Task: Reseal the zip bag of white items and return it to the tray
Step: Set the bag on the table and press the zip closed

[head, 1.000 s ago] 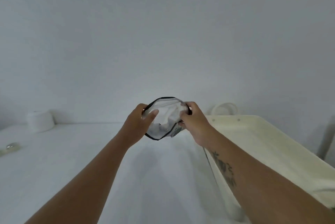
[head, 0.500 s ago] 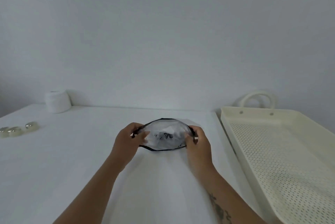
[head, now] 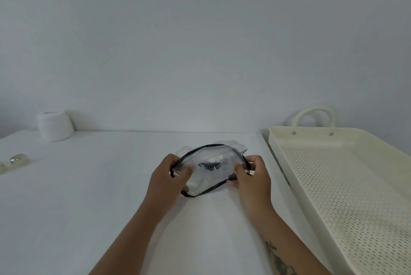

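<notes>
Zip bag [head: 211, 169], black-trimmed, no legible writing.

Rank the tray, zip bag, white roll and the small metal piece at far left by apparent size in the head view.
1. Tray
2. Zip bag
3. White roll, though it sits farther back, so its rank against the bag is unsure
4. Metal piece

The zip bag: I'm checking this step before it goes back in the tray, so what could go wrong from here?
1. The zip bag looks bowed and bulging between the left hand and right hand; its white contents may catch in the closure and leave it partly unsealed.
2. The tray stands beside the right hand; a low sideways carry might clip its raised rim.
</notes>
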`<state>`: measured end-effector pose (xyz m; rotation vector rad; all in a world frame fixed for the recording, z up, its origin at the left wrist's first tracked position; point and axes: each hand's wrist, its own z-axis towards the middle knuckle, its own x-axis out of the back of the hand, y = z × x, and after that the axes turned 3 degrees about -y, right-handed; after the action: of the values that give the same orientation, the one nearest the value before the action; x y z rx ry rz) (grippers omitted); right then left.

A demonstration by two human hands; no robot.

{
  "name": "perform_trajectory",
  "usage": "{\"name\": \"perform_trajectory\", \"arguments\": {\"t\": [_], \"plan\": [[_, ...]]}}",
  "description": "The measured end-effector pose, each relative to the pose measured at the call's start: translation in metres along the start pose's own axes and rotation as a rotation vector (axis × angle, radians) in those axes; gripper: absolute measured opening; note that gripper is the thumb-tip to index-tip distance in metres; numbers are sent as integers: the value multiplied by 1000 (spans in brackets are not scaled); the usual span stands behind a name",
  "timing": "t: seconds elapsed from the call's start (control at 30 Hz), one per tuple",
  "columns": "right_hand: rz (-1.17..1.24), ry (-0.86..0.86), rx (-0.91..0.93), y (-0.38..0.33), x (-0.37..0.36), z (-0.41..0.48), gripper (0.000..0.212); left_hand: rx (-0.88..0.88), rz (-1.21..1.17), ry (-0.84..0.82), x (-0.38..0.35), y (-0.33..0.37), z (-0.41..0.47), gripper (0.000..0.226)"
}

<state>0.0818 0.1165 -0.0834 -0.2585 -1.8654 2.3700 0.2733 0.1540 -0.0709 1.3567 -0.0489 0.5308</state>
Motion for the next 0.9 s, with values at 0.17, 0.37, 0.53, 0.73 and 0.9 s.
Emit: {"name": "perform_trajectory", "arguments": {"t": [0.17, 0.37, 0.53, 0.73, 0.9], "plan": [[272, -127, -125, 1, 3, 0, 16, 126, -539, -314, 18, 0, -1, 15], [120, -137, -88, 4, 10, 2, 18, 49, -358, -112, 26, -9, 4, 8], [-133, -121, 7, 4, 16, 4, 20, -11, -162, 59, 25, -11, 7, 14], [-155, -99, 13, 7, 17, 7, 22, -39, -188, 110, 24, -14, 7, 15], [-184, -116, 4, 6, 16, 8, 25, -69, -111, 179, 32, -19, 12, 32]]}}
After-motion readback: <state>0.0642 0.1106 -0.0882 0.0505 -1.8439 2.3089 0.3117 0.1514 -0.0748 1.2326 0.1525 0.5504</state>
